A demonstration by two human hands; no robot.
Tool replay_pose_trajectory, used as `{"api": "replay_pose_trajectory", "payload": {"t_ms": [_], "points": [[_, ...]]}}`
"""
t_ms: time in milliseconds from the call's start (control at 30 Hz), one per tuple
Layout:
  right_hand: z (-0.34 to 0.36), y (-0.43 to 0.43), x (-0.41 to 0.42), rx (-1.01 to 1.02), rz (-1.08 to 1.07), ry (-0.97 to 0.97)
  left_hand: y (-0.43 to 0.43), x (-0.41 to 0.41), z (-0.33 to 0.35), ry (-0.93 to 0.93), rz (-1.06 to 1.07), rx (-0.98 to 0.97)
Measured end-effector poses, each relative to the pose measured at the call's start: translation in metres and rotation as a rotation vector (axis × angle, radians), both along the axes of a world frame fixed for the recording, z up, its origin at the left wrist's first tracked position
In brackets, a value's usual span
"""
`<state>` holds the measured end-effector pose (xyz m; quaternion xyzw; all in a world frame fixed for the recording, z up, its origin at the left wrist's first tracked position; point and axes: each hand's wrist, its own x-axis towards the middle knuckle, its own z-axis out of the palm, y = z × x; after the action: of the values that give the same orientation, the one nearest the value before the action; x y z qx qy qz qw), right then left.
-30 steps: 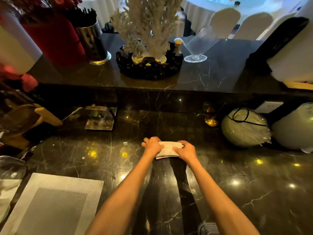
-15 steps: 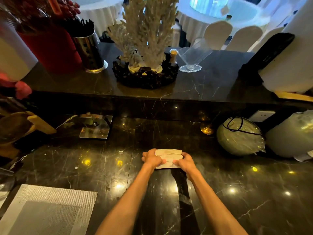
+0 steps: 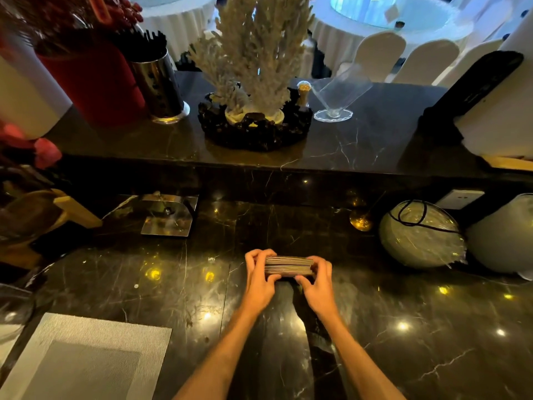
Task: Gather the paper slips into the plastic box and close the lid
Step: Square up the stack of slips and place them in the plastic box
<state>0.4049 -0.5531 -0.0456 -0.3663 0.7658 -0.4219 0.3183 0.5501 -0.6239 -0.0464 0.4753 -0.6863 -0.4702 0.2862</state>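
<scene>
Both hands, left hand (image 3: 259,280) and right hand (image 3: 317,287), grip the slip stack (image 3: 288,266) by its ends, seemingly squared, over open counter (image 3: 418,327).

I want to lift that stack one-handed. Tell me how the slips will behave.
The slips show many thin loose edges, so they would probably fan or slide apart under a one-sided grip. Likely light and floppy singly, stiffer as a block. Left hand and right hand clamp both ends, suggesting squeezing keeps them aligned.

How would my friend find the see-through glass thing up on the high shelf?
Look along the raised black marble ledge at the back. Right of the pale coral ornament in its dark base stands a clear cone-shaped glass holder on a scalloped foot. It is the only see-through, empty thing there.
</scene>
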Motion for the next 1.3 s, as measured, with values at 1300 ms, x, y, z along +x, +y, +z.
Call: {"api": "replay_pose_trajectory", "payload": {"t_ms": [1300], "points": [[-0.057,0.009,0.026,-0.035,0.101,0.367,0.01,0.008,-0.051,-0.21,-0.051,-0.207]]}}
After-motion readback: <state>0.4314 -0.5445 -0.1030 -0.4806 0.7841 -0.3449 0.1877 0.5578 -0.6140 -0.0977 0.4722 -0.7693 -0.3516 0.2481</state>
